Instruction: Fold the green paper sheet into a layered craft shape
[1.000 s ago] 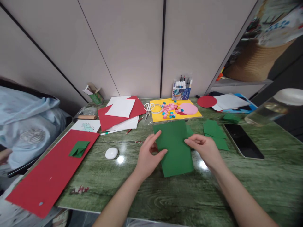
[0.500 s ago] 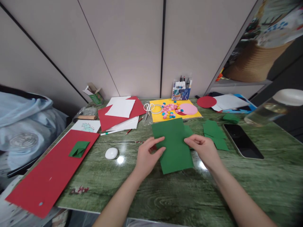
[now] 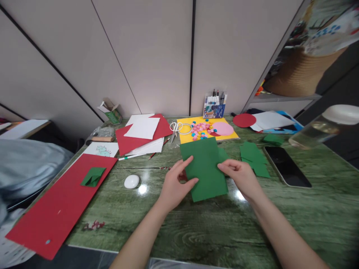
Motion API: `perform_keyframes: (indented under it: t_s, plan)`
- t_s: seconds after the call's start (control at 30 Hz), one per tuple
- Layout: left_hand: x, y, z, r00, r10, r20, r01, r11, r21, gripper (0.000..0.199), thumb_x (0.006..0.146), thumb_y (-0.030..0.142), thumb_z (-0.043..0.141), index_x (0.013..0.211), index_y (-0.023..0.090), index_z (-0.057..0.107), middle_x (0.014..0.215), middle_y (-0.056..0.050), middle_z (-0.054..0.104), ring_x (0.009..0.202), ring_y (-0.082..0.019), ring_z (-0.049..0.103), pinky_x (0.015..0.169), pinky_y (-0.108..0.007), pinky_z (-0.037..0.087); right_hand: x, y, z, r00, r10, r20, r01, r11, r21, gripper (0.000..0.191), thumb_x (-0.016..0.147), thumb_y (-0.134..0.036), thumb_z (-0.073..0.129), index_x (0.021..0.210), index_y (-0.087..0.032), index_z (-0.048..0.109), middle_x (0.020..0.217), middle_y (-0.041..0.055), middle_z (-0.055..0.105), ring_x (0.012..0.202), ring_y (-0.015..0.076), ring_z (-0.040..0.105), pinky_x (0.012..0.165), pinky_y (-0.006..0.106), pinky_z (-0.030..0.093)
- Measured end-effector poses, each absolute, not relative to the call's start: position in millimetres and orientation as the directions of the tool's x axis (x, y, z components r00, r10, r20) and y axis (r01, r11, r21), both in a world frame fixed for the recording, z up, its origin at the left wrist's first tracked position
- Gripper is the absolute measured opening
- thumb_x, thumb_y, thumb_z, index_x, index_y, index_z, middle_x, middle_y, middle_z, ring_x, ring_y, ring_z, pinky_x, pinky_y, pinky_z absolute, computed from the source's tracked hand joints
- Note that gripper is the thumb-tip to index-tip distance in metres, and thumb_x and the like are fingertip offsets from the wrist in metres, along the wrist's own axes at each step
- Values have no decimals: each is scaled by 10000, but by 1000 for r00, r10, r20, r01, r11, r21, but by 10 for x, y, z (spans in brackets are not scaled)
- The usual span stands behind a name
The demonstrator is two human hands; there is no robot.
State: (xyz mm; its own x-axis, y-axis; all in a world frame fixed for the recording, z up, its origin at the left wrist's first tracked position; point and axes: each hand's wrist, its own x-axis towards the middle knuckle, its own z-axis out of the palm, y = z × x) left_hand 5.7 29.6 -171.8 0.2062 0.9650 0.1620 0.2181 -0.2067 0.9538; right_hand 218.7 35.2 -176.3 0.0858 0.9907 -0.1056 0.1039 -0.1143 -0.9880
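Note:
A rectangular sheet of green paper (image 3: pixel 206 170) is held up over the table, tilted slightly, between both hands. My left hand (image 3: pixel 178 183) grips its left edge, thumb and index finger on the front face and the other fingers behind it. My right hand (image 3: pixel 238 172) pinches the right edge between thumb and curled fingers. Behind the sheet, part of another green piece shows at its right side. More green paper pieces (image 3: pixel 254 158) lie right of my right hand, beside a black phone (image 3: pixel 287 166). A folded green piece (image 3: pixel 93 176) rests on a long red sheet (image 3: pixel 61 201) at the left.
White scissors (image 3: pixel 174 129) lie by a yellow sheet (image 3: pixel 185 139) bearing pink and blue pompom-like bits (image 3: pixel 200 129). A marker box (image 3: pixel 213 106) stands against the wall. A white rounded object (image 3: pixel 131 182) sits left of my hands. At right stands a bottle of liquid (image 3: pixel 314 130).
The green sheet's lower edge has risen slightly, and my left thumb has slid further onto its face. At the far left, the person in light blue clothing has shifted lower.

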Motion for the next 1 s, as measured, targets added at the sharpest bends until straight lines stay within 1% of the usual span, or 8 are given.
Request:
perform_keyframes:
  t_s: [0.1,0.27,0.37,0.57,0.63,0.73,0.8,1.0]
  plan:
    - [56,296,-1723,215,962,172,209,-217,954,577,725,172,652,1269,304,516,905,-22,480,670,-118,464,595,-225,475,2190,360,-1771,86,990,-116,98,-124,-987,284,663,-442,699,614,-173,620,547,-18,557,514,113,453,491,244,326]
    - [47,316,-1737,194,962,193,251,-239,938,612,725,161,654,1293,311,484,893,-17,464,667,-117,451,611,-230,472,2209,372,-1780,15,989,-148,66,-149,-987,255,674,-420,697,650,-173,640,598,-8,587,559,122,487,531,247,357]
    - [50,318,-1747,193,962,194,271,-242,931,644,725,163,656,1314,321,453,898,-17,463,662,-118,452,611,-234,468,2214,371,-1782,33,990,-138,84,-140,-987,265,676,-423,694,619,-173,625,571,-16,571,539,115,470,520,244,340]
    - [53,309,-1754,191,963,191,268,-238,934,698,718,161,664,1344,329,406,992,-36,483,709,-130,486,654,-254,484,2218,378,-1812,71,991,-113,132,-122,-984,282,675,-437,690,634,-166,623,562,-19,543,529,110,436,505,245,308]
    - [41,314,-1748,214,959,185,251,-237,938,664,724,160,658,1326,325,433,1006,-36,488,737,-136,504,671,-257,486,2222,386,-1834,66,991,-115,127,-123,-984,281,681,-438,686,645,-166,625,575,-15,549,541,113,445,513,246,318]
    - [26,322,-1746,251,951,179,246,-242,939,488,741,165,641,1207,291,567,978,-33,505,758,-141,523,681,-252,482,2228,397,-1866,63,990,-126,103,-132,-986,275,691,-437,682,665,-168,630,598,-9,562,563,119,463,531,248,340]
    - [27,322,-1751,241,954,180,260,-242,935,443,744,163,638,1169,284,597,959,-29,510,752,-138,522,683,-248,478,2231,399,-1877,67,989,-131,82,-136,-987,265,692,-430,686,672,-170,636,610,-7,570,575,120,471,542,248,351]
    - [50,309,-1744,243,951,193,283,-260,923,581,736,132,640,1260,342,503,949,-5,480,679,-102,473,621,-211,461,2222,394,-1844,56,990,-132,13,-133,-991,226,684,-402,703,685,-180,665,607,-20,557,577,104,460,545,229,351]
